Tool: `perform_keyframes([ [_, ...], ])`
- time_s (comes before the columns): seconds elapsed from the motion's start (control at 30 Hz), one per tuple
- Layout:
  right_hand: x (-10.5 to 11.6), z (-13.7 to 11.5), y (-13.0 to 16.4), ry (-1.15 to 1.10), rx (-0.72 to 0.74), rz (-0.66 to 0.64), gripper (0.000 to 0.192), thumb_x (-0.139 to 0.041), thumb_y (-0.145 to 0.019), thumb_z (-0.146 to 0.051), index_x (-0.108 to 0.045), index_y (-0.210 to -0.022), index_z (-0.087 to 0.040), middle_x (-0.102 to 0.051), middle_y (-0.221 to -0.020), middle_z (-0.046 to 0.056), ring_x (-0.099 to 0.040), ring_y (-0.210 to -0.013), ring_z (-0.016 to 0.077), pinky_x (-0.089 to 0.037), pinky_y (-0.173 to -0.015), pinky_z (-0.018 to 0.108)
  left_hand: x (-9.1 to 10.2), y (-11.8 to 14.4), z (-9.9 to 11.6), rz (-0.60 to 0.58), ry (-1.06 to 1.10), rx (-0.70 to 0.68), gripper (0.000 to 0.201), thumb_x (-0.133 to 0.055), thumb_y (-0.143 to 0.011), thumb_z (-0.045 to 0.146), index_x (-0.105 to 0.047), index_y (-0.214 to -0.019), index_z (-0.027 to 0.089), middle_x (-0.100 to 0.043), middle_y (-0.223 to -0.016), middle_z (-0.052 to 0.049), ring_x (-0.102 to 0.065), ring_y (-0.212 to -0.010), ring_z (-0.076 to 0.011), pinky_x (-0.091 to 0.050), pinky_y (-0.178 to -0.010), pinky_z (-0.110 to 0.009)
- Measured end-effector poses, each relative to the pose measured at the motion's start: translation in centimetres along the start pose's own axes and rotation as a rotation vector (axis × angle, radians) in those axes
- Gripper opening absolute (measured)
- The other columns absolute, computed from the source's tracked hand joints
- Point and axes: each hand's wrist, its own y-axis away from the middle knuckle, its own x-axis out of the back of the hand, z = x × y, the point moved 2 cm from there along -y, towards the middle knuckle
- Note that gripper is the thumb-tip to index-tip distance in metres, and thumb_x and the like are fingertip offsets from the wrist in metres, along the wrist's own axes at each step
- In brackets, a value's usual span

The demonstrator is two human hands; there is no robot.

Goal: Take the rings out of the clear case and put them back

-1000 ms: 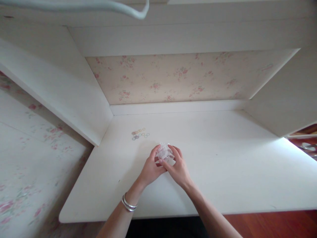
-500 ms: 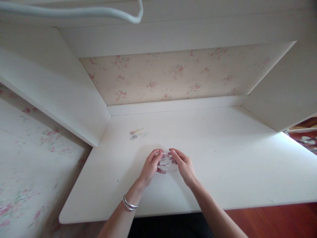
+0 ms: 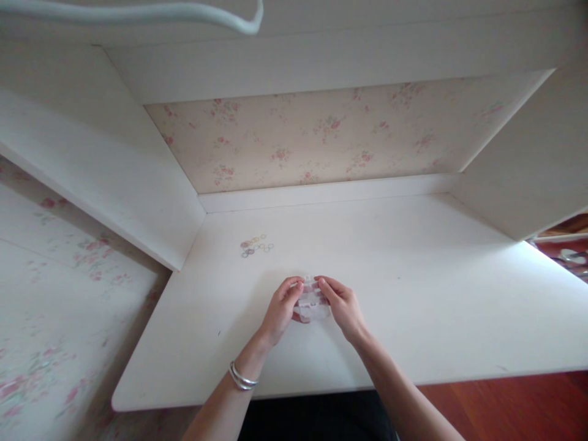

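Observation:
A small clear plastic box (image 3: 311, 301) with divided compartments rests on the white desk (image 3: 413, 294), near its front middle. My left hand (image 3: 281, 309) grips the box's left side, thumb and fingers curled around it. My right hand (image 3: 343, 308) holds the right side the same way. The fingertips of both hands meet at the box's far edge. A silver bangle sits on my left wrist. What the box contains is too small to make out.
A little cluster of small coloured rings (image 3: 256, 245) lies on the desk behind and to the left of my hands. White side panels wall the desk on both sides, with floral wallpaper at the back. A white cable hangs at the top left.
The box has come down from a tilted, raised hold to lie flat on the desk between my hands. My right hand has shifted from over the box to its right side.

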Motion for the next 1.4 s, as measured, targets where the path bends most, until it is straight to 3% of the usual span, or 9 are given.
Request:
perform_keyframes([
  [0.17, -0.3, 0.1, -0.3, -0.125, -0.098, 0.001, 0.047, -0.058, -0.077, -0.054, -0.066, -0.105, -0.018, -0.067, -0.095, 0.007, -0.061, -0.075, 0.017, -0.049, -0.062, 0.026, 0.1, 0.2, -0.4, -0.028, 0.089, 0.016, 0.052, -0.054, -0.081, 0.052, -0.046, -0.122, 0.022, -0.06, -0.11, -0.011, -0.064, -0.087, -0.0235, -0.056, -0.058, -0.032],
  [0.3, 0.0, -0.2, -0.4, -0.231, -0.144, 0.005, 0.049, -0.057, -0.078, -0.053, -0.06, -0.115, -0.021, -0.06, -0.118, 0.009, -0.06, -0.095, 0.0203, -0.052, -0.076, 0.031, 0.1, 0.6, -0.9, -0.041, 0.163, 0.065, 0.07, -0.066, -0.077, 0.041, -0.031, -0.135, 0.024, -0.059, -0.115, -0.012, -0.064, -0.092, -0.0226, -0.054, -0.073, -0.036],
  [0.5, 0.5, -0.3, 0.6, -0.3, -0.108, -0.198, 0.068, -0.066, -0.078, -0.039, -0.034, -0.138, -0.034, -0.04, -0.141, 0.006, -0.051, -0.116, 0.0204, -0.042, -0.098, 0.039, 0.2, 0.7, -1.2, -0.01, 0.238, 0.08, 0.067, -0.067, -0.077, 0.037, -0.035, -0.134, 0.022, -0.062, -0.11, -0.013, -0.062, -0.098, -0.0252, -0.053, -0.077, -0.038],
  [0.63, 0.7, -0.1, 1.3, -0.34, -0.051, -0.314, 0.079, -0.067, -0.078, -0.033, -0.022, -0.141, -0.037, -0.037, -0.143, 0.007, -0.047, -0.12, 0.02, -0.035, -0.103, 0.042, 0.2, 0.5, -1.7, -0.012, 0.274, 0.071, 0.064, -0.068, -0.077, 0.034, -0.038, -0.132, 0.019, -0.064, -0.107, -0.012, -0.062, -0.1, -0.0234, -0.051, -0.083, -0.038],
  [0.8, 0.9, 0.2, 1.7, -0.365, -0.044, -0.329, 0.079, -0.068, -0.078, -0.031, -0.021, -0.142, -0.038, -0.04, -0.141, 0.006, -0.049, -0.119, 0.0199, -0.036, -0.103, 0.042, 0.1, 0.3, -2.2, -0.031, 0.239, 0.072, 0.061, -0.069, -0.076, 0.033, -0.042, -0.129, 0.017, -0.063, -0.11, -0.013, -0.062, -0.097, -0.022, -0.05, -0.085, -0.037],
  [0.97, 2.3, 0.4, 1.1, -0.289, -0.077, -0.176, 0.067, -0.07, -0.075, -0.032, -0.039, -0.134, -0.036, -0.047, -0.134, 0.004, -0.058, -0.106, 0.0186, -0.045, -0.094, 0.036, -0.1, 0.1, -1.7, -0.131, 0.173, 0.069, 0.066, -0.068, -0.077, 0.035, -0.035, -0.132, 0.02, -0.06, -0.113, -0.014, -0.062, -0.098, -0.0224, -0.051, -0.083, -0.039],
  [1.1, 6.7, 0.7, -1.3, -0.245, -0.101, 0.04, 0.054, -0.073, -0.07, -0.031, -0.056, -0.12, -0.031, -0.056, -0.124, 0.002, -0.061, -0.099, 0.0172, -0.051, -0.084, 0.028, 0.3, -0.2, -1.8, -0.222, 0.081, 0.103, 0.061, -0.065, -0.077, 0.042, -0.038, -0.129, 0.022, -0.053, -0.12, -0.015, -0.062, -0.092, -0.0215, -0.054, -0.071, -0.036],
  [1.3, 18.7, 0.5, -7.2, -0.057, -0.055, 0.406, 0.044, -0.068, -0.07, -0.024, -0.061, -0.113, -0.022, -0.063, -0.113, 0.006, -0.064, -0.087, 0.0145, -0.055, -0.073, 0.024, 0.6, -0.7, -2.7, -0.274, 0.045, 0.078, 0.046, -0.058, -0.081, 0.045, -0.05, -0.115, 0.016, -0.057, -0.102, -0.011, -0.062, -0.081, -0.0168, -0.054, -0.071, -0.035],
  [1.4, 23.7, 0.4, -9.3, 0.052, -0.066, 0.516, 0.045, -0.067, -0.069, -0.021, -0.06, -0.114, -0.018, -0.066, -0.102, 0.009, -0.064, -0.077, 0.0143, -0.055, -0.068, 0.026, 0.6, -0.7, -2.9, -0.279, 0.045, 0.071, 0.045, -0.06, -0.08, 0.044, -0.052, -0.113, 0.015, -0.058, -0.098, -0.01, -0.061, -0.079, -0.0161, -0.053, -0.072, -0.036],
])
